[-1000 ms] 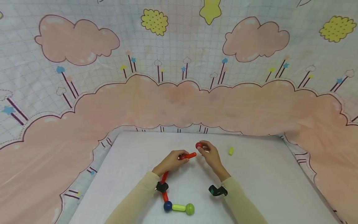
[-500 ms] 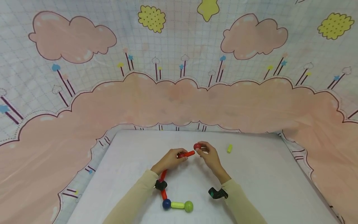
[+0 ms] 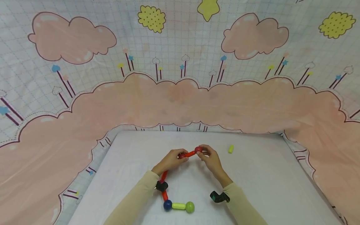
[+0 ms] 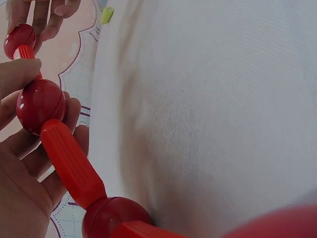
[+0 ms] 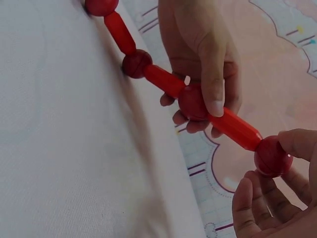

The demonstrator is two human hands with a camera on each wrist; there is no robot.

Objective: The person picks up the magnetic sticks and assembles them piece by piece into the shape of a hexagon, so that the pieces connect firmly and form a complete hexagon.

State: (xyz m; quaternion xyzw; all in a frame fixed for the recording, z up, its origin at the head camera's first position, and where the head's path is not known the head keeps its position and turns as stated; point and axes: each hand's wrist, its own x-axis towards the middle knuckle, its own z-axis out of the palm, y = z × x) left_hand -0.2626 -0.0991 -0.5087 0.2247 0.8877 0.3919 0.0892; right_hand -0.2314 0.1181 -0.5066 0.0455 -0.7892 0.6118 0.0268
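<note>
A chain of red rods and red balls runs from the table up into my left hand [image 3: 171, 160]. That hand grips a red ball [image 5: 192, 102], its thumb lying at the base of a red rod [image 5: 237, 130]. My right hand [image 3: 212, 159] pinches another red ball [image 5: 273, 156] between thumb and fingers. This ball touches the free end of the rod. A second red rod [image 4: 73, 163] runs from the gripped ball back to the lower chain. In the head view, my left hand and wrist camera hide part of the chain.
Nearest me, the chain ends in a blue ball [image 3: 167, 205], a yellow-green rod [image 3: 178, 206] and a green ball [image 3: 190, 207]. A loose yellow-green rod [image 3: 231, 149] lies on the white table [image 3: 270, 175] to the right. A patterned cloth [image 3: 180, 103] hangs behind the table.
My right hand has brought its red ball down and against the rod's end; a gap showed between them before. The left hand has kept its grip, almost still.
</note>
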